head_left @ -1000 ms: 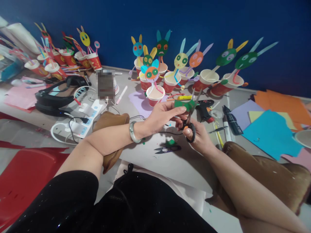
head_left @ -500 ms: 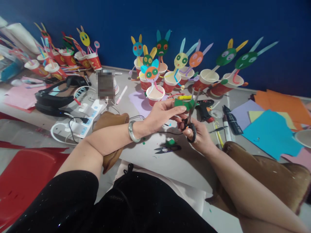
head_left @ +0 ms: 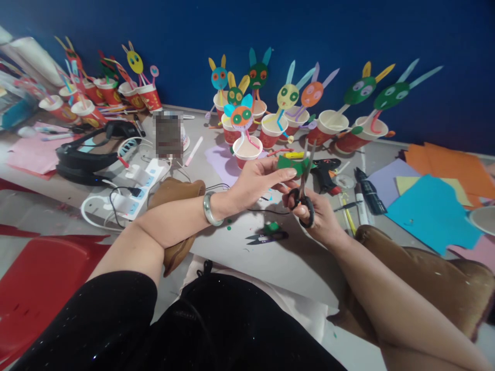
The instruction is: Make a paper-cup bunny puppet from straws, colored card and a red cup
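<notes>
My left hand [head_left: 257, 188] pinches a piece of green paper [head_left: 290, 165] between thumb and fingers. Black-handled scissors [head_left: 306, 203] are in my right hand [head_left: 319, 219], with fingers through the loops. Their blades point up and stand slightly apart at the right edge of the green paper. Below the hands, a small green scrap [head_left: 273, 226] lies by dark thread snips [head_left: 266, 237] on the grey table [head_left: 240, 257]. A jade-coloured bangle [head_left: 212, 209] circles my left wrist.
Red paper cups [head_left: 247, 154] with paper animal heads line the back. A glue gun [head_left: 327, 175], markers [head_left: 367, 190] and coloured sheets [head_left: 433, 211] lie right. A power strip [head_left: 145, 188] and black headset [head_left: 91, 154] sit left.
The scissors have shifted very slightly in my right hand, and their blades look a little closer together. My left hand keeps nearly the same place.
</notes>
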The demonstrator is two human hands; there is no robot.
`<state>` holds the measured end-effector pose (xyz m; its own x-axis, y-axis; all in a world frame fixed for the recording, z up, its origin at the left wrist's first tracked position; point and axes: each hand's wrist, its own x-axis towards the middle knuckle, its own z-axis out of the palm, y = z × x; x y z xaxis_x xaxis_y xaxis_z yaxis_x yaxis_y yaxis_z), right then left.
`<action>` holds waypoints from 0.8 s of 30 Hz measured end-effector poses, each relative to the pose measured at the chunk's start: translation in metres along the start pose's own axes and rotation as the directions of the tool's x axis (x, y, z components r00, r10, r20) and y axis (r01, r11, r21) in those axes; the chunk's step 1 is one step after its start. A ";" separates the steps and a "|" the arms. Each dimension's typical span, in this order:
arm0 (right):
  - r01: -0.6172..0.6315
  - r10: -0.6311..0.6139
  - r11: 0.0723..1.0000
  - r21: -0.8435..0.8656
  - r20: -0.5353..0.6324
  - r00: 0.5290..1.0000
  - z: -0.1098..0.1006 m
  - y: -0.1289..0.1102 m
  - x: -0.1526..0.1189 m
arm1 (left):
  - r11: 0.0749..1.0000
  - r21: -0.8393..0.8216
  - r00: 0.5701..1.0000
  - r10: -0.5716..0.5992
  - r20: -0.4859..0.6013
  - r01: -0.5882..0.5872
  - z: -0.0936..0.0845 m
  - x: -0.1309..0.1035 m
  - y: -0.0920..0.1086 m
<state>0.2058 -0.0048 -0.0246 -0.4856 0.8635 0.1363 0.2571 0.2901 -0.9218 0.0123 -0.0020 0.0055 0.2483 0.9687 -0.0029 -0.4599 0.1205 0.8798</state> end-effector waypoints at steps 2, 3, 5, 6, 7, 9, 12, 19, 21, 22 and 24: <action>0.005 -0.005 1.000 0.001 0.002 1.000 -0.001 0.001 0.000 | 1.000 0.027 1.000 0.010 0.007 -0.010 0.000 0.000 0.000; 0.006 -0.006 1.000 -0.002 0.005 1.000 -0.001 0.001 0.000 | 0.999 0.040 1.000 0.016 0.010 -0.016 -0.001 0.000 0.000; 0.006 -0.006 1.000 -0.011 0.016 1.000 -0.003 0.002 0.000 | 0.998 0.055 1.000 0.030 0.010 -0.030 -0.001 0.001 0.000; 0.006 -0.006 1.000 -0.015 0.022 1.000 -0.004 0.001 0.001 | 0.998 0.059 0.999 0.038 0.010 -0.038 -0.002 0.001 0.000; 0.005 -0.005 1.000 -0.018 0.029 1.000 -0.005 0.001 0.001 | 0.997 0.067 0.999 0.045 0.012 -0.046 -0.002 0.002 -0.001; 0.003 -0.002 1.000 -0.027 0.039 0.999 -0.007 0.000 0.002 | 0.993 0.097 0.998 0.061 0.021 -0.062 -0.004 0.003 -0.002; -0.002 0.005 0.999 -0.044 0.054 0.999 -0.009 -0.001 0.002 | 0.984 0.156 0.996 0.081 0.041 -0.087 -0.007 0.004 -0.003; -0.020 0.022 0.999 -0.031 0.071 0.997 -0.010 -0.002 0.002 | 0.969 0.212 0.991 0.117 0.064 -0.128 -0.009 0.003 -0.002; -0.022 0.024 1.000 -0.021 0.077 0.997 -0.011 -0.002 0.002 | 0.966 0.218 0.990 0.126 0.069 -0.138 -0.010 0.003 -0.001; -0.021 0.023 1.000 -0.021 0.079 0.997 -0.011 -0.002 0.002 | 0.964 0.223 0.989 0.131 0.068 -0.143 -0.010 0.003 -0.001; -0.012 0.014 1.000 -0.025 0.080 0.997 -0.011 -0.001 0.002 | 0.960 0.236 0.988 0.141 0.065 -0.152 -0.010 0.004 -0.001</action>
<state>0.2139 0.0010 -0.0191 -0.5473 0.8317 0.0937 0.2840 0.2899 -0.9139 0.0048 0.0036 -0.0003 0.2365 0.9597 0.1520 -0.2775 -0.0832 0.9571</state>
